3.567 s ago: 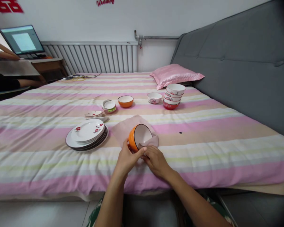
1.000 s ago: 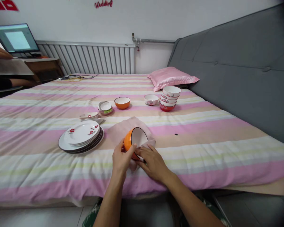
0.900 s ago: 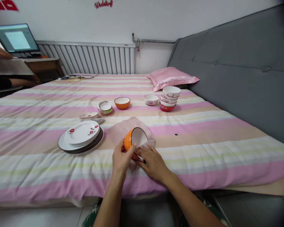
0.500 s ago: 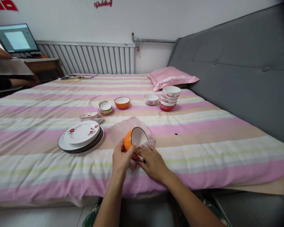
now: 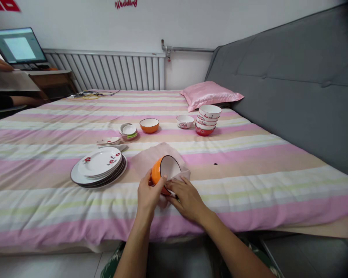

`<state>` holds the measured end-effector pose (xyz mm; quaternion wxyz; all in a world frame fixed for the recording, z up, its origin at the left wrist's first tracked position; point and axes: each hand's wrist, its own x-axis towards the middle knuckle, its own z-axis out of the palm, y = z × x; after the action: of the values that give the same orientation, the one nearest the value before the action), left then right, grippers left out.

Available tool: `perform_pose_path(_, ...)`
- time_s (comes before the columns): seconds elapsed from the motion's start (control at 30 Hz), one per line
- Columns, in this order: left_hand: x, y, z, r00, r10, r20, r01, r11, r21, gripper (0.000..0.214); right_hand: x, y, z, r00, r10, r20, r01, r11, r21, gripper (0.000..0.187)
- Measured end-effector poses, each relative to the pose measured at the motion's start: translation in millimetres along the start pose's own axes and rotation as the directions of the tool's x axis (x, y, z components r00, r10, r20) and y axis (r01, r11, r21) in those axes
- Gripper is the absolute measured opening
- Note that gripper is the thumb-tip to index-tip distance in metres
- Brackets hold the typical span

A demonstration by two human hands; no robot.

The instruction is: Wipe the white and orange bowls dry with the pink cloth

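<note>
Spanning nearly the whole view, a striped bed (image 5: 249, 154), backed on the right by a grey headboard (image 5: 292, 85), with a pink pillow (image 5: 210, 94) against it. Farther down in size, a stack of floral plates (image 5: 98, 166) to the left of the hands, a stack of bowls (image 5: 208, 119) near the pillow with a single white bowl (image 5: 185, 121) just beside it, a second orange bowl (image 5: 149, 125), and small saucers (image 5: 128, 130). Near the front edge, a beige cloth (image 5: 150, 156) spread flat, and on it an orange bowl (image 5: 164, 173), tipped on its side with the white inside facing away. Left hand (image 5: 147, 195) curled around the bowl's orange outer wall; right hand (image 5: 187, 199) closed on a fold of the cloth, pressing it against the rim. Likely glazed ceramic: stiff, fairly heavy for its size, slick and breakable, so best gripped around the outer wall and rim, with cloth between fingers and glaze.
</note>
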<state>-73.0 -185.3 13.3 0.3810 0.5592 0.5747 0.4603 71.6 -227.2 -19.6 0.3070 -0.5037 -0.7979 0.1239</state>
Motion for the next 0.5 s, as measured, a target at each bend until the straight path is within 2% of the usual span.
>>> perform_pose_path(0.1,0.5,-0.9,-0.7,0.998,0.016,0.06,-0.015,1.0,-0.021,0.045,-0.5,0.4,0.1,1.0,-0.004,-0.002,0.004,1.0,-0.003,0.033)
perform_pose_path(0.5,1.0,-3.3,-0.4,0.998,0.027,0.054,-0.025,0.999,-0.04,0.045,0.1,-0.8,-1.1,1.0,-0.003,-0.004,0.003,1.0,-0.002,0.032)
